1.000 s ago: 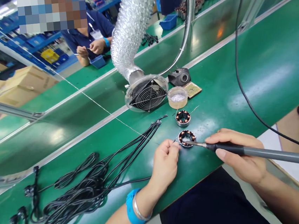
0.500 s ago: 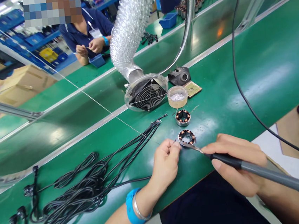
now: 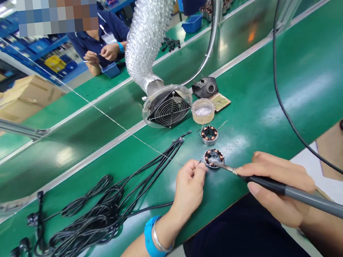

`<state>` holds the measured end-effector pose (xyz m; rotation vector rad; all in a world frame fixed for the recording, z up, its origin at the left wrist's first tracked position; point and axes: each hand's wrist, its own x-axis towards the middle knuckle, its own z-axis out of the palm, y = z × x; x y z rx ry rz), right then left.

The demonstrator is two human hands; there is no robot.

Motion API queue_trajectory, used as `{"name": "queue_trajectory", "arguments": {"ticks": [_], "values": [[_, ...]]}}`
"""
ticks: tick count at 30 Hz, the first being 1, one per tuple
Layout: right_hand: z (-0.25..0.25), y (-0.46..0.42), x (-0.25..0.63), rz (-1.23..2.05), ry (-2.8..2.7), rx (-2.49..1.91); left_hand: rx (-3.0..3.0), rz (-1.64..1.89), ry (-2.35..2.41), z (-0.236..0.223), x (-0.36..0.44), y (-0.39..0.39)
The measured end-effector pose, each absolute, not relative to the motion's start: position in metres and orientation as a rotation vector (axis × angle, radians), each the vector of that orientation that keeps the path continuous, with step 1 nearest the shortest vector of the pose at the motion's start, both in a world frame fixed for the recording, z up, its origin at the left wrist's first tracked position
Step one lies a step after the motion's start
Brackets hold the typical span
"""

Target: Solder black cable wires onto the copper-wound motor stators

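Observation:
My right hand [image 3: 282,188] is closed around a soldering iron [image 3: 264,184] with a black and grey handle. Its metal tip reaches the near side of a ring-shaped motor stator [image 3: 209,163] with copper coils. My left hand [image 3: 190,187], wearing a blue wristband, pinches the end of a black power cord [image 3: 163,205] at the stator's left edge. The cord's tip is mostly hidden by my fingers. A thin pale wire [image 3: 113,120] runs down from the upper left towards this hand. A second stator [image 3: 209,136] lies just behind the first.
Black power cords [image 3: 98,220] lie bundled at left. A fume extractor [image 3: 169,106] on a foil duct stands behind the stators, beside a round tub [image 3: 203,111] and soldering iron stand [image 3: 205,88]. A black cable [image 3: 280,97] hangs at right. A co-worker [image 3: 105,42] sits opposite.
My right hand has shifted slightly right, drawing the iron's tip a little away from the stator's left edge. My left hand has hardly moved. The hanging cable has swung right.

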<state>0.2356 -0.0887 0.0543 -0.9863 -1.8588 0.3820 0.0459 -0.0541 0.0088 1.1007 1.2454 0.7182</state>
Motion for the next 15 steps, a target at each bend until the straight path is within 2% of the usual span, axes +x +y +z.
{"name": "queue_trajectory", "arguments": {"ticks": [15], "values": [[0.05,-0.0806,0.235,0.346,-1.822,-0.997,1.078,0.72,1.251,0.0075,0.0455,-0.0528]]}}
